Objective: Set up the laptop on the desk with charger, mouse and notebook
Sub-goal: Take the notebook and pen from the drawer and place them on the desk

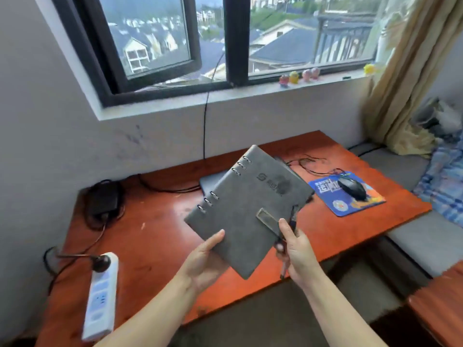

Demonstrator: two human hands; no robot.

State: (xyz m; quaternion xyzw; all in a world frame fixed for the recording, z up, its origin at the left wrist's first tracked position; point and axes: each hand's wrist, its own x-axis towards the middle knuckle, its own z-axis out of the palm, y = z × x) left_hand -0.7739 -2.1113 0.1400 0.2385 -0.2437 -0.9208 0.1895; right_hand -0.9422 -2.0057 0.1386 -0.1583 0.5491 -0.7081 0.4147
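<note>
A grey ring-bound notebook (246, 209) with a clasp hangs tilted above the red-brown desk (155, 236). My left hand (204, 261) grips its near left edge. My right hand (297, 251) grips its near right corner together with a dark pen. Behind the notebook lies the closed grey laptop (209, 182), mostly hidden. The black charger brick (104, 199) sits at the desk's back left, its cable running to the laptop. A black mouse (352, 187) rests on a blue mouse pad (348, 194) at the right.
A white power strip (101, 296) with a plug in it lies at the desk's front left. Thin cables trail behind the mouse pad. A grey cushioned bench (423, 236) with blue plaid cloth adjoins the desk's right side. Small toy figures (293, 77) stand on the windowsill.
</note>
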